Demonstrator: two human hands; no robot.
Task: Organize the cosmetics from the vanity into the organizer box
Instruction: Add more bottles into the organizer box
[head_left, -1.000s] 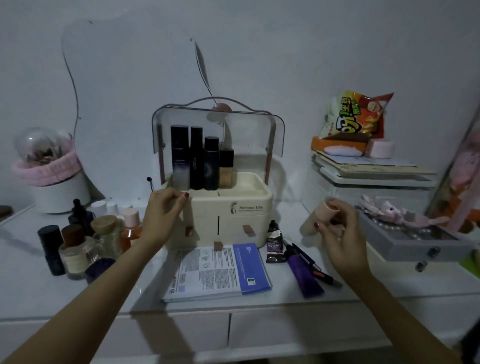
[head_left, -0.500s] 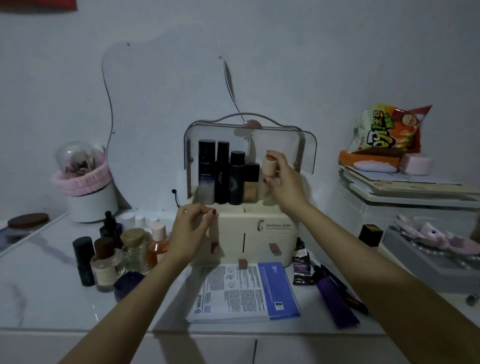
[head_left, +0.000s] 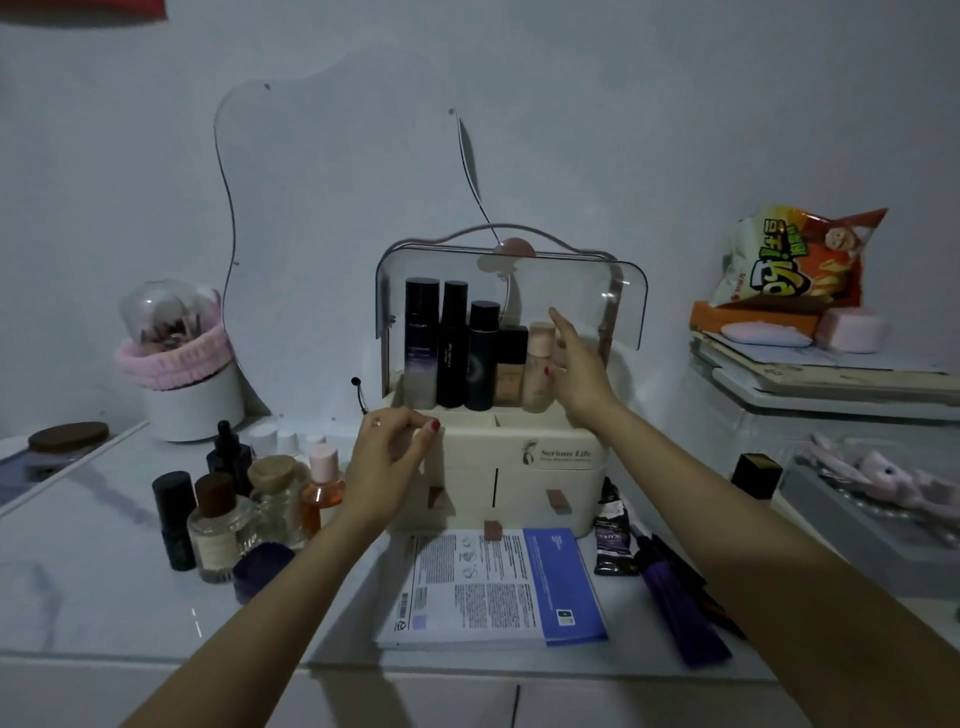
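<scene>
Pink bottle stands in the box, last in the row.
My right hand is beside it, fingers straight, holding nothing; my left hand curls on the box's left top edge.

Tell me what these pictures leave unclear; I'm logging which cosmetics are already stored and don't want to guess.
Head view, the only one:
- Pink bottle: its right side is hidden by the right hand, so contact is unclear.
- Organizer box: its left front corner is covered by the left hand; drawer contents are behind closed fronts.
- Dark bottles: labels too small and dim to read.
- White caps: bodies hidden behind the bottle cluster.
</scene>
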